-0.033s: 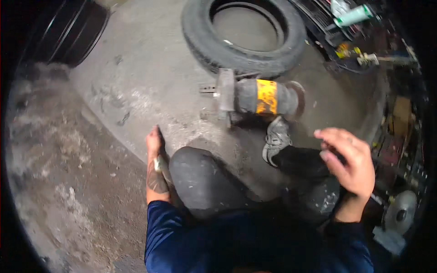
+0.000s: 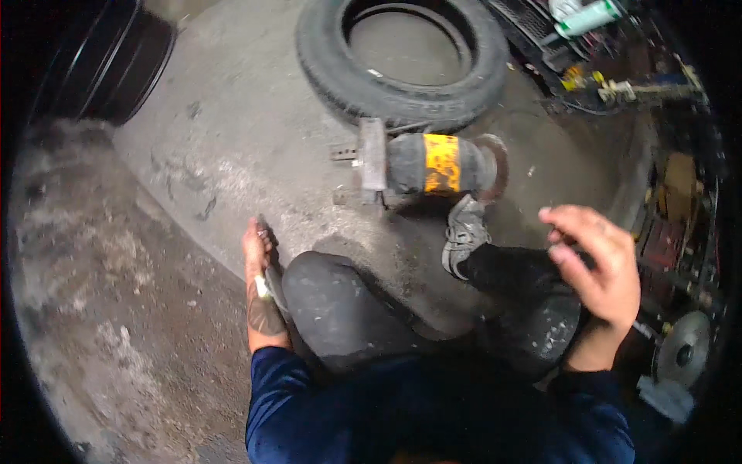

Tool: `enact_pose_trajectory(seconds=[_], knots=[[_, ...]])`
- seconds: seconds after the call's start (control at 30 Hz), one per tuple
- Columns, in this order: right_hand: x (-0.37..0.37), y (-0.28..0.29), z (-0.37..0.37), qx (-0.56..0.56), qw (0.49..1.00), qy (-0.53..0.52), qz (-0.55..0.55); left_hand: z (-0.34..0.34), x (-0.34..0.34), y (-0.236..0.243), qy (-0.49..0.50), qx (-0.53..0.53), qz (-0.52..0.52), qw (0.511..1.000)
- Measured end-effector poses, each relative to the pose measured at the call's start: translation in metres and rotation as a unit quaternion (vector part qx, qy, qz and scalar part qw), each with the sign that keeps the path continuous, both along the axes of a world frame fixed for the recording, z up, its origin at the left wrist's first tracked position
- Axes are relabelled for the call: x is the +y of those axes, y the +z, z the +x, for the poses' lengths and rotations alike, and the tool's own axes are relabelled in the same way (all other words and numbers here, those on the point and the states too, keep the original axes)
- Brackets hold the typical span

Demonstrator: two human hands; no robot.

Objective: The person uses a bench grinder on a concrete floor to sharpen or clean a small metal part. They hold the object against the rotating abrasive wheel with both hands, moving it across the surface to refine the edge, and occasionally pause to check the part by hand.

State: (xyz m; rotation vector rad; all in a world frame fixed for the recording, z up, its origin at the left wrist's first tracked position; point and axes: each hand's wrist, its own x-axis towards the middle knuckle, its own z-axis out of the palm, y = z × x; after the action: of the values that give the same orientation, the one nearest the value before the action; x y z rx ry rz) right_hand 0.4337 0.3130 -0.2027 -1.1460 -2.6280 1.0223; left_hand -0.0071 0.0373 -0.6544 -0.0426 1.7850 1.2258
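My left hand (image 2: 259, 243) hangs low at the left, beside my bent knee, over the grey floor. Its fingers look loose and a little bent, with no object visible in them. Out to the right, my right hand (image 2: 599, 267) is raised in the air; thumb and forefinger are curved with a gap between them. Neither hand touches anything. In front of me lies a dark cylinder with a worn orange band (image 2: 442, 164). A metal plate (image 2: 372, 155) is at its left end and a rusty round disc (image 2: 493, 166) at its right, close to my grey shoe (image 2: 464, 236).
Beyond the cylinder a black tyre (image 2: 332, 81) lies flat. A black wheel rim or drum (image 2: 116, 66) stands at the far left. Along the right are a white and green tube (image 2: 587, 19), a brown box (image 2: 680, 182) and a grey disc (image 2: 684, 352).
The view has shifted slightly, so the tyre and cylinder sit a little further left. My right hand is slightly further right in the picture. Neither hand has taken hold of anything.
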Motion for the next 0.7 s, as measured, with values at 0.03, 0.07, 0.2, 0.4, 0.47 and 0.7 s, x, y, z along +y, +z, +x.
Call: enact_pose_trajectory(seconds=[0.03, 0.07, 0.2, 0.4, 0.47, 0.7], knots=[[0.007, 0.006, 0.014, 0.007, 0.999, -0.034, 0.015, 0.011, 0.021, 0.030, 0.109, -0.171, 0.112, 0.973], [0.011, 0.018, 0.030, 0.025, 0.995, -0.087, 0.031, 0.021, 0.042, 0.059, 0.130, -0.207, 0.170, 0.955], [0.002, 0.021, 0.099, 0.221, 0.935, -0.276, 0.025, 0.047, 0.089, 0.142, 0.140, -0.266, 0.278, 0.913], [-0.096, -0.073, 0.192, 0.291, 0.910, -0.275, -0.103, 0.057, 0.168, 0.261, 0.099, -0.147, 0.301, 0.937], [-0.115, -0.095, 0.204, 0.321, 0.886, -0.298, -0.154, 0.092, 0.199, 0.298, 0.067, -0.131, 0.347, 0.926], [0.006, -0.142, 0.270, 0.209, 0.869, -0.425, -0.143, 0.287, 0.264, 0.322, -0.049, -0.041, 0.301, 0.951]])
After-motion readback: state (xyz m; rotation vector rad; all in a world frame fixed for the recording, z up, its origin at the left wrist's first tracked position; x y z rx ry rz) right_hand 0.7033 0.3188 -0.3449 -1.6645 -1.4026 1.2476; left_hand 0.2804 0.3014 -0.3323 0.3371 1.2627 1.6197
